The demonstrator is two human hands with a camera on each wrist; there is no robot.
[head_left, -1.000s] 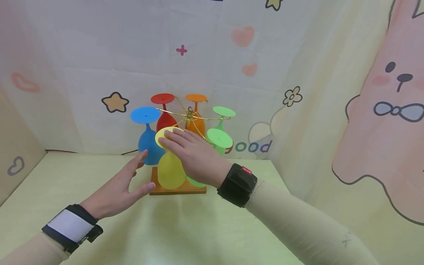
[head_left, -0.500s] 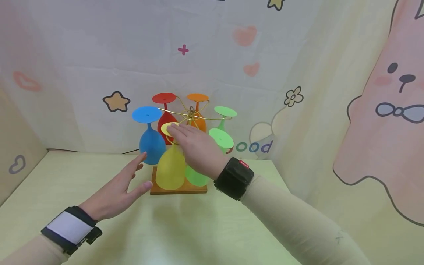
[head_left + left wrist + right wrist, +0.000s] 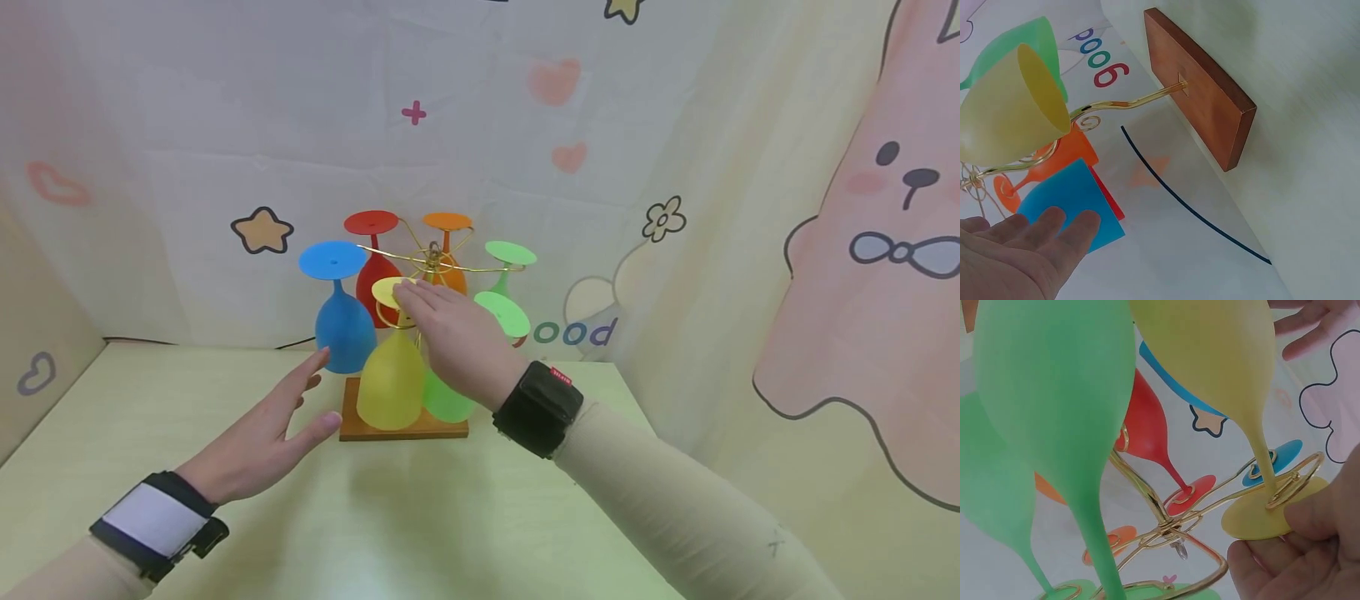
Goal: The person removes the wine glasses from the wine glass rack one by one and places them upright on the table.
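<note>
My right hand pinches the round foot of an upside-down yellow plastic wine glass. In the right wrist view, the thumb lies on the underside of the yellow foot and the fingers on its other face. A gold wire hook of the glass rack loops around the stem there. My left hand is held in the air to the left, thumb and fingers apart and holding nothing. Its fingertips overlap the lower edge of the blue wine glass in the head view.
The gold rack stands on a wooden base on the pale table. Red, orange and two green glasses also hang upside down from it. A printed cloth hangs close behind.
My right hand has raised the yellow glass's foot and shifted it slightly right. The hook now shows around the stem below the foot. My left hand has barely moved.
</note>
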